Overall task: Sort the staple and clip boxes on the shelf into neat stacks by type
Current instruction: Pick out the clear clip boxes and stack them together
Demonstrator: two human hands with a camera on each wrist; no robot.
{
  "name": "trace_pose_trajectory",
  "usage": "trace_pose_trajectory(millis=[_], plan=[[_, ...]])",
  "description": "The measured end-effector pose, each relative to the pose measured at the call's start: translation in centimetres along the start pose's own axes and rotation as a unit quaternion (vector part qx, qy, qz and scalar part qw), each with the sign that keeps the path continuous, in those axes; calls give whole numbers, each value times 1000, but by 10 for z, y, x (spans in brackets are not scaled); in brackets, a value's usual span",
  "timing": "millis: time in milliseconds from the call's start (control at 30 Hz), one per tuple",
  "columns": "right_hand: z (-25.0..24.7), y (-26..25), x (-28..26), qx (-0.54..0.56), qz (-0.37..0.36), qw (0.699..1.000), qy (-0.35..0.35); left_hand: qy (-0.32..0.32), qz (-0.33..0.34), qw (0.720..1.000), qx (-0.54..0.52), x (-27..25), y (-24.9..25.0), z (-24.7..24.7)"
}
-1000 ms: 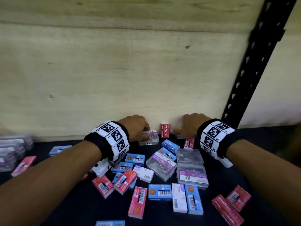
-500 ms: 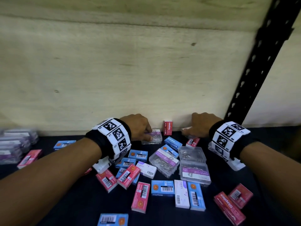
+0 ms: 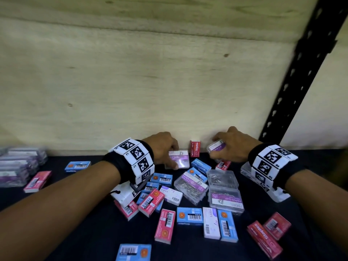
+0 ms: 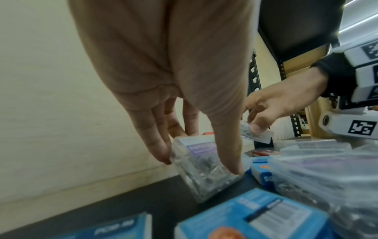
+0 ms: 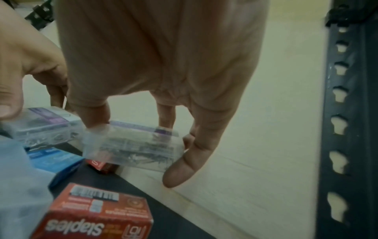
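Clear plastic clip boxes fill both hands at the far edge of the dark shelf (image 3: 98, 228), against the pale wooden back panel (image 3: 150, 87). The left hand (image 3: 162, 146) pinches one paper-clip box (image 3: 178, 159) between thumb and fingers, tipped up on an edge on the shelf; the right hand (image 3: 233, 144) grips another clip box (image 3: 216, 147), lifted clear. A red staple box (image 3: 194, 150) stands upright between them — blue, pink and white staple boxes lie scattered nearer, and a stack of clear boxes (image 3: 17, 166) sits far left.
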State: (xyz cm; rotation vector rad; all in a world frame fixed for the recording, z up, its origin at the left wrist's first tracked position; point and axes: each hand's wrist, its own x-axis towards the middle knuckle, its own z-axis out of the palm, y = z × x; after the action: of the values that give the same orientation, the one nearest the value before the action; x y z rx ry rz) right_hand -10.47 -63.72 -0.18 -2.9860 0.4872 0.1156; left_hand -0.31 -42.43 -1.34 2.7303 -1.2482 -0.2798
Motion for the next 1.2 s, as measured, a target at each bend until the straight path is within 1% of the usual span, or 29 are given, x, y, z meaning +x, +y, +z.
trace_pose_trajectory(millis=[267, 400, 500, 667, 900, 1033, 1200], plan=[[-17, -4, -18, 19, -49, 998, 24, 21, -1, 999, -28, -8, 0, -4], [-26, -16, -26, 9, -61, 998, 32, 35, 17, 999, -37, -28, -6, -19], [-32, -36, -30, 27, -76, 996, 37, 68, 21, 997, -42, -51, -18, -36], [-38, -91, -32, 56, -122, 990, 47, 92, -16, 994, -51, -100, -50, -59], [-27, -188, -41, 102, -216, 970, 47, 106, -98, 989, -29, -186, -115, -80], [-19, -246, -47, 103, -274, 956, 28, 106, -155, 982, -23, -240, -157, -86], [-3, -309, -51, 95, -327, 940, 1, 91, -215, 972, -14, -298, -206, -81]])
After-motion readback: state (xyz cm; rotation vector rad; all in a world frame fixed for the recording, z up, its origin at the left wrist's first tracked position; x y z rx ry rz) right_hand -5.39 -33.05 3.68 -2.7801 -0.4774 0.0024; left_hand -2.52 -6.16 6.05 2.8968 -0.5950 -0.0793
